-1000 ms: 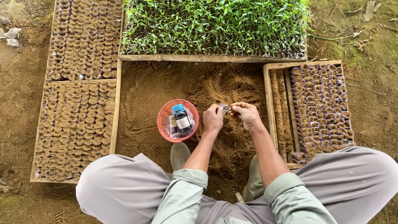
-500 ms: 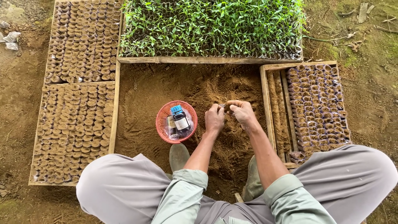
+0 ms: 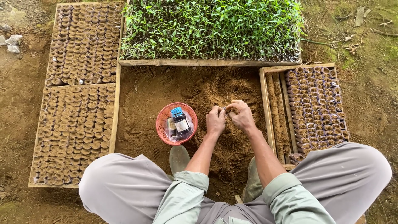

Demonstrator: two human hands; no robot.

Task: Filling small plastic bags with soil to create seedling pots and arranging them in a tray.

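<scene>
Two hands meet over a heap of loose brown soil [image 3: 199,95]: the left hand [image 3: 215,120] and right hand [image 3: 241,116] are both pinched narrow on some tiny thing between the fingertips, too small to make out. Just left sits a red basket [image 3: 163,124] with a dark bottle [image 3: 180,122]. Green seedlings [image 3: 211,27] fill the tray beyond.

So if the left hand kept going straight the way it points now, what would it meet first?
Probably the loose brown soil ahead of the left hand, then the wooden edge of the seedling tray. Its height above the soil is unclear.
</scene>
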